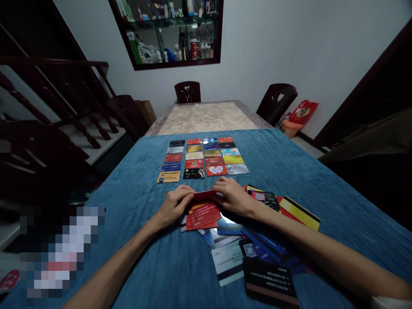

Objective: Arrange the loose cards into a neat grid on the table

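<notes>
Together, left hand (175,204) and right hand (231,195) pinch a red card (204,195) between fingers (183,189), near the card grid (195,155); light, even pressure should prevent bending.

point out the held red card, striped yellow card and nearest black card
Held red card (204,195): head view, visible middle.
Striped yellow card (300,213): head view, face's middle.
Nearest black card (269,278): head view, face's middle.

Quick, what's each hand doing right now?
Left hand: closed, holding the red card by its left end.
Right hand: closed, holding its right end.
</notes>
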### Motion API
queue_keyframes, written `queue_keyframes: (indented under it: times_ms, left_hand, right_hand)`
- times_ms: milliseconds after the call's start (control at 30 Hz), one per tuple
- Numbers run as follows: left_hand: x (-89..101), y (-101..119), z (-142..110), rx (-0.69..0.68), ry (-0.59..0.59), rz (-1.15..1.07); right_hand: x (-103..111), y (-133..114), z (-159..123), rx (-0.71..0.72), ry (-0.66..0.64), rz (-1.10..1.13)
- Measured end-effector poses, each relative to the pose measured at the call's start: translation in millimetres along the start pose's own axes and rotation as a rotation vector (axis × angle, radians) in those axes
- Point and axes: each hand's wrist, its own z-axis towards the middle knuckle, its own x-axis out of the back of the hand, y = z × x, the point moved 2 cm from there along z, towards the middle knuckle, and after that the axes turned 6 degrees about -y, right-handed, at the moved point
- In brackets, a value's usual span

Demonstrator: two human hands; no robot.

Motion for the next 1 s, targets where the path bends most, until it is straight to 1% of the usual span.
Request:
queue_keyframes:
  times_ms: [100, 200, 300, 433, 500, 567, 633, 700, 900, 1000]
  left_hand:
    - [-0.2, -1, 0, 0.015, 0.002, -0.013]
    - [-0.1, -1, 0, 0.008, 0.008, -0.022]
    - [0.7, 0, 0, 0.000, 0.021, -0.013]
    - [1.8, 3, 0, -0.003, 0.026, 0.012]
    - [1.7, 6, 1, -0.008, 0.015, 0.021]
    - [1.3, 9, 1, -0.017, -0.004, 0.029]
    - [1.4, 11, 2, -0.026, -0.011, 0.041]
    - [2.7, 12, 1, -0.033, 0.016, 0.060]
    - [12.8, 16, -1, -0.081, 0.215, 0.107]
    - [15.9, 18, -1, -0.088, 0.266, 0.124]
  right_hand:
    - [-1, 1, 1, -0.014, 0.009, 0.004]
    - [1, 1, 1, -0.027, 0.049, 0.008]
    - [6, -1, 1, -0.034, 0.128, 0.059]
    - [15, -8, 1, -0.038, 0.277, 0.199]
    - [19, -11, 3, -0.034, 0.315, 0.242]
    - [20, -14, 4, -0.023, 0.325, 0.238]
    - [21, -16, 7, -0.004, 0.333, 0.181]
    - [22, -18, 10, 0.020, 0.339, 0.085]
    - [33, -26, 28, 0.160, 0.286, -0.247]
    - [37, -33, 39, 0.246, 0.263, -0.344]
